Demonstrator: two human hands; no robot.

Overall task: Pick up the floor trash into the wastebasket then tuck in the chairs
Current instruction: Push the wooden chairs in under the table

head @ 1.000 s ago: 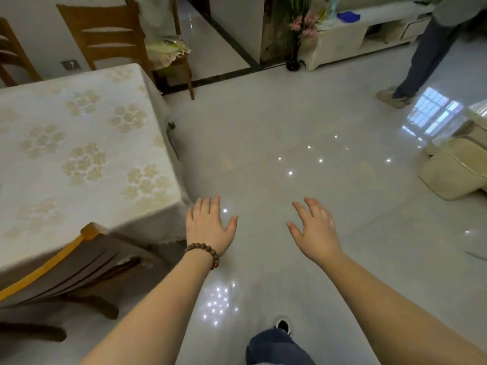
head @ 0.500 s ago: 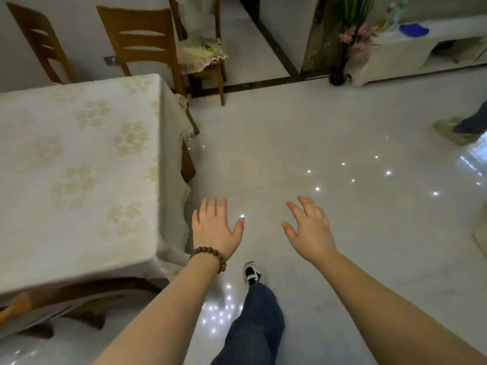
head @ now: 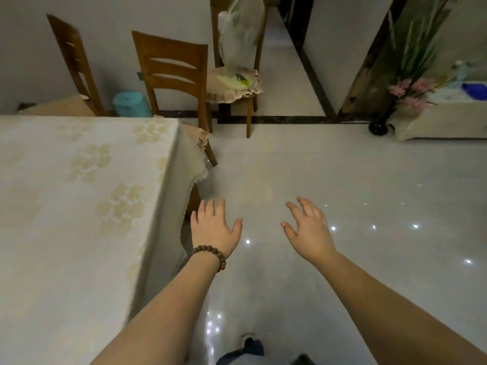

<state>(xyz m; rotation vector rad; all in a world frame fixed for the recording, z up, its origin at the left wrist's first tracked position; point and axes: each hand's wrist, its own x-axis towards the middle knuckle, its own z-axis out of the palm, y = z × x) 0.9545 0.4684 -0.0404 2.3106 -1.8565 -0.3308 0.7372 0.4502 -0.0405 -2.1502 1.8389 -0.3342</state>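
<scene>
My left hand (head: 214, 229), with a bead bracelet on the wrist, is held out flat and empty beside the table's right edge. My right hand (head: 309, 230) is also spread and empty, over the bare floor. A wooden chair (head: 174, 72) stands at the far end of the table (head: 79, 206), pulled back from it. A second wooden chair (head: 73, 61) stands further left by the wall. A teal wastebasket (head: 129, 104) sits on the floor between them. Another chair (head: 196, 198) is tucked under the table's right side, mostly hidden by the cloth. No trash shows on the floor.
A third chair (head: 237, 101) with a frilled cushion holds a covered fan by the doorway. A black vase with pink flowers (head: 379, 125) stands beside a white low cabinet (head: 442, 119) at right. The glossy tiled floor (head: 342, 167) stretches ahead.
The view has swung left and moved forward along the table. The far chairs and the wastebasket have come into sight; the other person and the near chair have left the frame. Both hands stay spread.
</scene>
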